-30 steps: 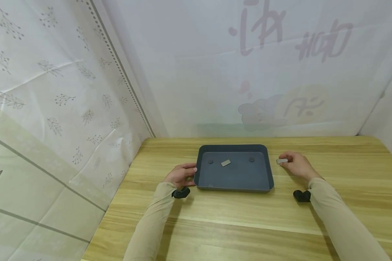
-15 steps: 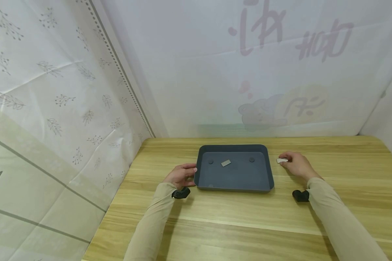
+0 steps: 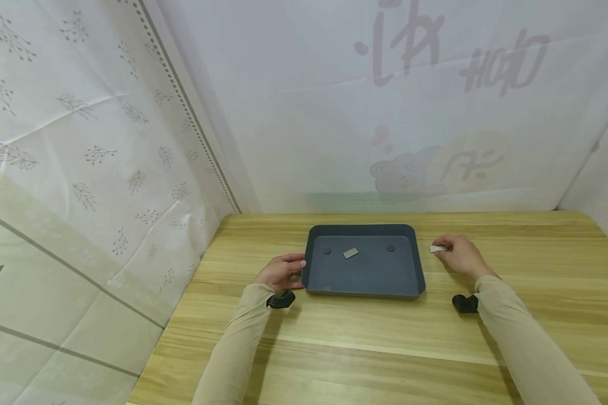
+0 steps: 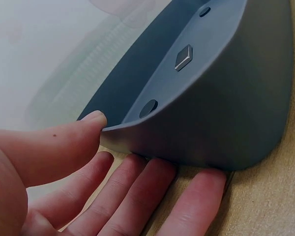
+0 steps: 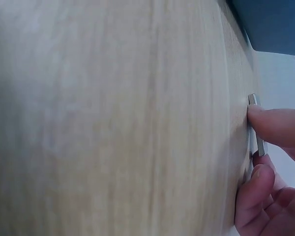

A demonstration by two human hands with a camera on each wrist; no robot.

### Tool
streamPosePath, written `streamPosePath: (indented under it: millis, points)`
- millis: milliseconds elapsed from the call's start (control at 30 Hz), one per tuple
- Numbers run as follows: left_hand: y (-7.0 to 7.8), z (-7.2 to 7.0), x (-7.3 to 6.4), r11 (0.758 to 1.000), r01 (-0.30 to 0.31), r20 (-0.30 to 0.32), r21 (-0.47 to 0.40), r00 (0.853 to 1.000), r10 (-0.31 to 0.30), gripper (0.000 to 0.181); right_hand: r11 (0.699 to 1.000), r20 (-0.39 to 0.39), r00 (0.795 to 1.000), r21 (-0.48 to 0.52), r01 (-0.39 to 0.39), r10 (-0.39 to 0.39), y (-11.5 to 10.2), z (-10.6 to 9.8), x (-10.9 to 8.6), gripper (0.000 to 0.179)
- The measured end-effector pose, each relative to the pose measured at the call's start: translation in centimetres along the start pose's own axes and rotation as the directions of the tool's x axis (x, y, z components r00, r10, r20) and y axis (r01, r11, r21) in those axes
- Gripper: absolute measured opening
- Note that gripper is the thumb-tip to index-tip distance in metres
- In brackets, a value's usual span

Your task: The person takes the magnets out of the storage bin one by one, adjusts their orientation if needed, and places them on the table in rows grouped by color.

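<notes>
A shallow dark grey tray sits on the wooden table. My left hand holds its left side; in the left wrist view the thumb lies on the rim and the fingertips meet the wall low down near the table. Inside the tray lie a silver rectangular block and two dark round discs, one on the left and one on the right. Right of the tray, my right hand pinches a similar flat silver block between thumb and fingers, low over the table.
The wooden table reaches back to a pale printed cloth. Another patterned cloth hangs along the left edge. Black wrist cameras sit on the left wrist and the right wrist.
The right wrist has shifted very slightly left while the fingers stay on the silver block. The tray, its contents and the left hand stay put.
</notes>
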State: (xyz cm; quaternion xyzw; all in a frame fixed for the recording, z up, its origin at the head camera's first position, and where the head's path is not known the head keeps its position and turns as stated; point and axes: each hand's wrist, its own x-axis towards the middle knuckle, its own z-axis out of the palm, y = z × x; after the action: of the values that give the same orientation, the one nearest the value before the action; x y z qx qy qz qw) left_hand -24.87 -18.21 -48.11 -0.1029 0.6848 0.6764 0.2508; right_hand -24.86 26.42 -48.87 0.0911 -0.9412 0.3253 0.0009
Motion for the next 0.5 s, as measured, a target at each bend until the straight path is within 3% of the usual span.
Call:
streamPosePath:
  millis: [500]
  points:
    - [0.03,0.03,-0.21,1.0,0.001,-0.002,-0.001,1.0,-0.001,0.046,1.0,0.007,1.0,0.006,-0.031,0.031,-0.02,0.14,-0.15,0.025]
